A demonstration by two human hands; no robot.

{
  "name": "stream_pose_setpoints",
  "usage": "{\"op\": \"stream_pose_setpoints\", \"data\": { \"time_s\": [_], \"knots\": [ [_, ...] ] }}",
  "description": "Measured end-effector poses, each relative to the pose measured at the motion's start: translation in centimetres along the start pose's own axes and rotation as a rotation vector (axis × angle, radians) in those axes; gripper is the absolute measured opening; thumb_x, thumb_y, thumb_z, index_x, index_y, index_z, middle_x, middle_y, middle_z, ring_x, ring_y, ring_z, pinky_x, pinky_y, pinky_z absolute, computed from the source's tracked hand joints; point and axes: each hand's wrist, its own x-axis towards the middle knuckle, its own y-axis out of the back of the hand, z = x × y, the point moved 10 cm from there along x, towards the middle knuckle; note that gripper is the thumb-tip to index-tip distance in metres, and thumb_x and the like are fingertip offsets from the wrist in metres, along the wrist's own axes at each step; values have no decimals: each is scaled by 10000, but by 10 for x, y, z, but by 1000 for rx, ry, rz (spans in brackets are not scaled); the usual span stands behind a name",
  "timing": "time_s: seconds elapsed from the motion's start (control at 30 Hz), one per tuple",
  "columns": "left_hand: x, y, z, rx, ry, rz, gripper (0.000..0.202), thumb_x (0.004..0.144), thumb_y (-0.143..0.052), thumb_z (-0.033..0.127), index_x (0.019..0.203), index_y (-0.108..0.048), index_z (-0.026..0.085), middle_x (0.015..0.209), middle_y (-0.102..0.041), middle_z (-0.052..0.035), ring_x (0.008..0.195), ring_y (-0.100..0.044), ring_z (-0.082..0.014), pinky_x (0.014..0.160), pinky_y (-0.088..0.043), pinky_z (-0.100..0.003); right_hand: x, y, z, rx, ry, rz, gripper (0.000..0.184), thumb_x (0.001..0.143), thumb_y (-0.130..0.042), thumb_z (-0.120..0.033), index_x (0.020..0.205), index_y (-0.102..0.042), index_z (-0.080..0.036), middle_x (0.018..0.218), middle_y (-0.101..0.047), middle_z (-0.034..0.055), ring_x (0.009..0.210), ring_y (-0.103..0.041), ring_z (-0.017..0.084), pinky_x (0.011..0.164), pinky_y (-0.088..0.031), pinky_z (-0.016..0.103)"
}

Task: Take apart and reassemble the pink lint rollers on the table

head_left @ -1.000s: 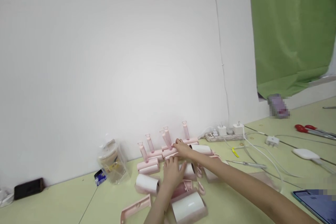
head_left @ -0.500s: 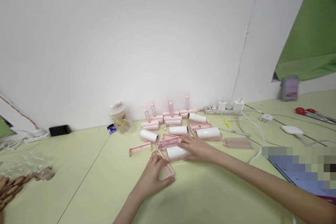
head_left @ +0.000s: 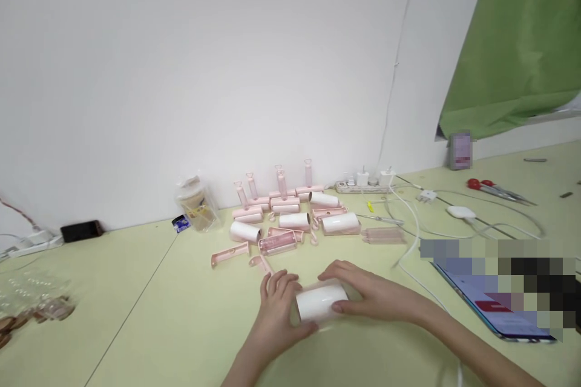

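A white roll (head_left: pixel 321 302), a hollow tube with what looks like a clear sleeve about it, lies sideways between my hands over the near part of the table. My right hand (head_left: pixel 367 293) grips its right end, thumb on the front and fingers behind. Around its left end curve the fingers and thumb of my left hand (head_left: pixel 279 311); how firmly they press is unclear. Just beyond my left fingertips rests a pink half-shell (head_left: pixel 261 263). Behind it are a clear pink case (head_left: pixel 278 243), another pink half-shell (head_left: pixel 230 254) and more white rolls (head_left: pixel 340 223).
Pink handles (head_left: pixel 281 184) stand upright by the wall. A power strip (head_left: pixel 363 186), white cables (head_left: pixel 411 211), tweezers (head_left: pixel 381 219) and red-handled scissors (head_left: pixel 499 189) lie to the right, with a phone (head_left: pixel 494 308) nearer. A bagged cup (head_left: pixel 197 205) and a black phone-like object (head_left: pixel 82 231) are leftward.
The white roll has come nearer, away from the cluster, in my right hand. My left hand has let go of the pink half-shell and moved to the roll. The view has turned slightly right.
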Motion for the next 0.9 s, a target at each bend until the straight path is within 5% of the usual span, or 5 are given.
{"op": "stream_pose_setpoints", "data": {
  "time_s": [0.17,0.3,0.5,0.67,0.9],
  "knots": [
    [27,-1,7,-277,135,-57,501,690,-589,378,1139,-447,206,904,-569,-29,781,-566,-178,711,-460,-294,11,-11,27,669,-68,110,419,792,-517,-508,1090,-571,-218,1154,-541,87,1118,-448,254,954,-307,387],
    [63,3,17,-220,189,-82,481,709,-521,543,1031,-491,187,741,-553,-6,659,-568,-172,555,-437,-251,19,-43,41,1083,-167,53,601,849,-223,-625,1154,-507,-191,1100,-594,102,978,-565,227,839,-408,374],
    [104,-8,39,-130,224,-230,459,699,-462,615,548,-466,182,404,-432,36,321,-408,-106,341,-284,-216,13,-74,50,1796,-372,-42,560,771,-427,-630,1004,-586,-146,885,-662,74,864,-610,199,732,-442,297],
    [116,6,46,-138,223,-230,508,666,-449,684,552,-456,189,428,-434,35,339,-414,-107,338,-269,-211,13,-70,53,1903,-377,-35,536,741,-465,-632,960,-575,-155,775,-663,57,724,-620,174,607,-462,258],
    [105,45,25,-226,229,-81,514,709,-381,689,656,-480,187,518,-438,39,404,-436,-115,385,-333,-217,8,-73,66,1922,-542,78,517,708,-536,-610,896,-552,-128,707,-638,50,669,-618,151,660,-483,261]
  ]
}}
